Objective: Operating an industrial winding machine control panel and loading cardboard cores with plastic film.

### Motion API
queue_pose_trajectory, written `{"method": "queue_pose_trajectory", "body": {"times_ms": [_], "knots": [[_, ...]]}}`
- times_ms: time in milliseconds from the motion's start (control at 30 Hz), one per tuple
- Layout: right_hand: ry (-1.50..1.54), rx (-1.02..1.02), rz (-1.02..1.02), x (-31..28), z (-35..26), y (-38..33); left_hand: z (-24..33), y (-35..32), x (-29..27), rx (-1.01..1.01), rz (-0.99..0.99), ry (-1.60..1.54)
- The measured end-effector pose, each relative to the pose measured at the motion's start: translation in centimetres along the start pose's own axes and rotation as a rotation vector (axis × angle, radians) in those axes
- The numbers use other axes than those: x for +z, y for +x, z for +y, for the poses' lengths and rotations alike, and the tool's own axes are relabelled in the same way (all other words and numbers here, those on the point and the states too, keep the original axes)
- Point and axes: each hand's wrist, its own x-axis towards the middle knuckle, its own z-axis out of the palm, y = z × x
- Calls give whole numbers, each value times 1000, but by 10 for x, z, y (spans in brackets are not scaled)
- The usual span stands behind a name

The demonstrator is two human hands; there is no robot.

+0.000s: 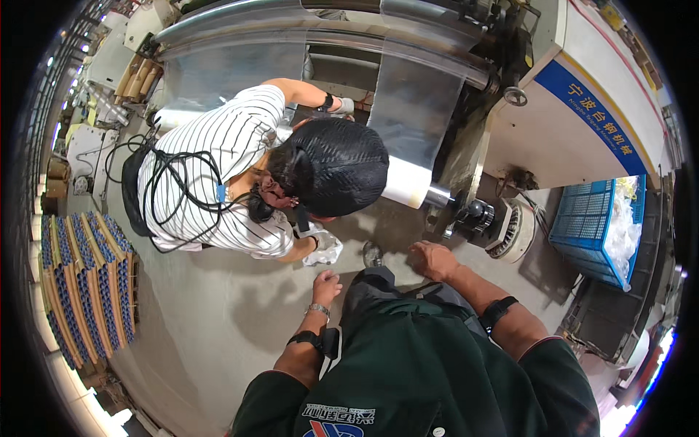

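Observation:
My left hand hangs in front of my body with its fingers curled and nothing visible in them. To its right, my right hand is loosely closed, also with nothing showing in it. Beyond my right hand is a white roll on a metal shaft, with clear film running up from it. At front left a co-worker in a striped shirt and black cap bends toward the machine. One gloved hand of theirs reaches to the film; crumpled white material surrounds the other.
The machine's white side housing stands at the right, with a handwheel. A blue crate of clear plastic scrap sits beside it. Stacked cardboard tubes stand at the left on the grey floor.

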Motion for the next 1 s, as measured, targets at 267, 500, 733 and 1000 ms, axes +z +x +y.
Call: {"method": "queue_pose_trajectory", "body": {"times_ms": [267, 500, 733, 1000], "knots": [[-36, -23, -49, -33, 70, -76, -22, -50, 96, -4, 38, 8], [31, -58, 53, -22, 139, -137, -29, -94, 189, 52, -69, 65], [155, 18, 92, -16, 147, -152, -30, -76, 166, 47, -81, 156], [129, 86, 137, -24, 146, -147, -12, -59, 163, 50, -55, 120]]}}
